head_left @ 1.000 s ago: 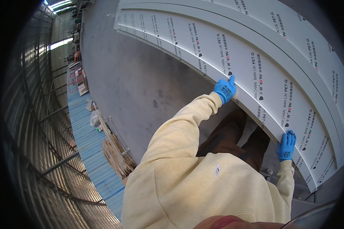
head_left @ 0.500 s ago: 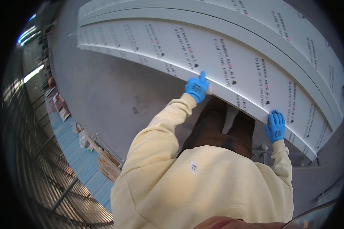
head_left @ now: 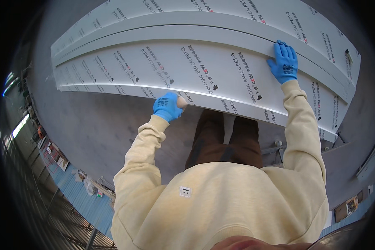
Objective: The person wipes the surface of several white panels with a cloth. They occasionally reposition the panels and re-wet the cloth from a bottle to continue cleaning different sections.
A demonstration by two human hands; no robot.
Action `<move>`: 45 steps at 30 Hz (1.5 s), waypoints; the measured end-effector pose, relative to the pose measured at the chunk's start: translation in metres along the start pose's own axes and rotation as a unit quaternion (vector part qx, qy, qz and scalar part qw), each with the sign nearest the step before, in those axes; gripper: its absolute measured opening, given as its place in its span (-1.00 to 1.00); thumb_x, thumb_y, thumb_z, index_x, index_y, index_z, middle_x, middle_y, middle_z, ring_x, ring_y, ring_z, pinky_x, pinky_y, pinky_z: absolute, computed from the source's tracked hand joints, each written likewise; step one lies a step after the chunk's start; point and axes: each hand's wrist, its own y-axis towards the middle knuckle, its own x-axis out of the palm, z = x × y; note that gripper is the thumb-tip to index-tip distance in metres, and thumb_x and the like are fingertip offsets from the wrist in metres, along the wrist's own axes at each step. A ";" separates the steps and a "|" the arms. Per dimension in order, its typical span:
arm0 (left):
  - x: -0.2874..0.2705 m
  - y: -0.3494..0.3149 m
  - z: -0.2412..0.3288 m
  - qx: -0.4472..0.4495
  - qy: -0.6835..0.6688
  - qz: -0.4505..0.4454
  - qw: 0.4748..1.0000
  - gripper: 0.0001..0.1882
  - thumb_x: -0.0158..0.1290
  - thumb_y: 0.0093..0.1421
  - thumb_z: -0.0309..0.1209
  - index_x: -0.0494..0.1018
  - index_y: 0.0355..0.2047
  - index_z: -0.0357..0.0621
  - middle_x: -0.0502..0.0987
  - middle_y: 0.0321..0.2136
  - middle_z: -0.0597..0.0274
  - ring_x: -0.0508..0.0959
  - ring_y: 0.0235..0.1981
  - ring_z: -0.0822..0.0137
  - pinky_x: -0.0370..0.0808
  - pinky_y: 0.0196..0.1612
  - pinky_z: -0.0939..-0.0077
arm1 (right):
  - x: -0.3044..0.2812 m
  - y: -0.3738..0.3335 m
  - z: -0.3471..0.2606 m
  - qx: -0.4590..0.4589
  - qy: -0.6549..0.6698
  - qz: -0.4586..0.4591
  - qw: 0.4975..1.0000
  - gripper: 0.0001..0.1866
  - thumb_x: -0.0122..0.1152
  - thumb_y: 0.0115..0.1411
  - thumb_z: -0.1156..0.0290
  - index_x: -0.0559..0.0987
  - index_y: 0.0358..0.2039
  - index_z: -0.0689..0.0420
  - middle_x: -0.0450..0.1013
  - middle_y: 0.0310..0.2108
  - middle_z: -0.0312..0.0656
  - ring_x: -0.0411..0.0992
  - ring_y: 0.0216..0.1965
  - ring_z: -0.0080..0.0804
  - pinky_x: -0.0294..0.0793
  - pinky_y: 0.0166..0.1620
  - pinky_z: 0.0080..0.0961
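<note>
In front of me lies a long panel (head_left: 221, 66) covered in white printed film, with plain white raised strips (head_left: 154, 32) along its length and a bright ridge near its close edge. My left hand (head_left: 167, 107), in a blue glove, is closed at that close edge around a rounded beige wad, perhaps bunched cloth (head_left: 181, 102). Most of the wad is hidden by the fingers. My right hand (head_left: 285, 62), also gloved in blue, lies spread on the panel farther off, its fingertips on the strips by the dark seam.
Grey floor (head_left: 125, 137) surrounds the panel. Metal support parts (head_left: 277, 148) show beneath its close edge at right. At the far left, boxes (head_left: 56, 156) and a clear plastic bag (head_left: 89, 186) lie on blue flooring. A small dark item (head_left: 348, 56) rests on the panel's right end.
My right hand has left the close edge and reached farther over the panel onto the strips. The left hand has slid leftward along the edge, its raised finger now curled. The view has shifted.
</note>
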 end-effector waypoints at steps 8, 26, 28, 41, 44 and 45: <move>-0.016 -0.049 0.023 0.060 -0.478 -0.037 0.875 -0.57 0.37 0.00 -0.26 0.62 -0.15 -0.24 0.68 -0.20 0.12 0.66 -0.17 0.25 0.59 -0.07 0.35 | -0.022 0.020 -0.010 0.043 -0.029 -0.095 0.994 -0.30 0.49 -0.01 0.07 0.48 0.12 0.08 0.47 0.08 -0.08 0.45 0.09 -0.09 0.38 0.20 -0.16; -0.013 0.138 0.082 0.065 -0.942 -0.036 0.327 -0.63 0.06 0.33 -0.20 0.49 0.07 -0.09 0.58 -0.04 0.09 0.58 0.00 0.14 0.55 0.13 0.30 | -0.033 0.021 -0.007 -0.074 -0.064 -0.206 0.974 -0.46 0.42 -0.03 0.01 0.54 -0.17 0.14 0.48 -0.21 -0.04 0.48 -0.13 -0.08 0.44 0.02 -0.20; -0.025 0.121 0.090 0.132 -0.921 0.025 0.366 -0.62 0.09 0.31 -0.16 0.50 0.05 -0.06 0.58 -0.02 0.10 0.58 0.01 0.16 0.55 0.12 0.31 | -0.044 0.012 -0.017 -0.073 -0.066 -0.241 0.966 -0.46 0.43 -0.03 0.00 0.53 -0.18 0.14 0.46 -0.23 -0.06 0.47 -0.14 -0.10 0.42 0.02 -0.20; 0.018 0.119 0.083 0.099 -0.953 0.075 0.276 -0.35 0.12 0.30 0.04 0.40 0.24 -0.14 0.50 0.18 0.13 0.48 0.18 0.19 0.40 0.29 0.33 | -0.060 -0.029 -0.015 -0.029 0.259 -0.289 0.921 -0.36 0.40 -0.06 0.29 0.50 0.07 0.22 0.45 0.19 0.08 0.45 0.13 0.08 0.41 0.22 -0.14; 0.024 0.102 0.077 0.133 -0.952 0.084 0.264 -0.40 0.08 0.34 0.03 0.39 0.22 -0.08 0.51 0.15 0.16 0.49 0.17 0.22 0.41 0.28 0.37 | -0.075 -0.009 -0.015 0.048 0.338 -0.491 0.801 -0.29 0.39 -0.05 0.34 0.47 0.18 0.21 0.55 0.08 0.07 0.55 -0.01 0.10 0.52 0.11 -0.18; 0.023 0.096 0.077 0.138 -0.953 0.082 0.257 -0.43 0.06 0.36 0.02 0.39 0.22 -0.05 0.52 0.14 0.18 0.49 0.16 0.23 0.42 0.27 0.39 | -0.079 -0.002 -0.017 0.089 0.359 -0.563 0.739 -0.27 0.38 -0.04 0.35 0.46 0.21 0.20 0.59 0.02 0.07 0.59 -0.07 0.10 0.56 0.05 -0.20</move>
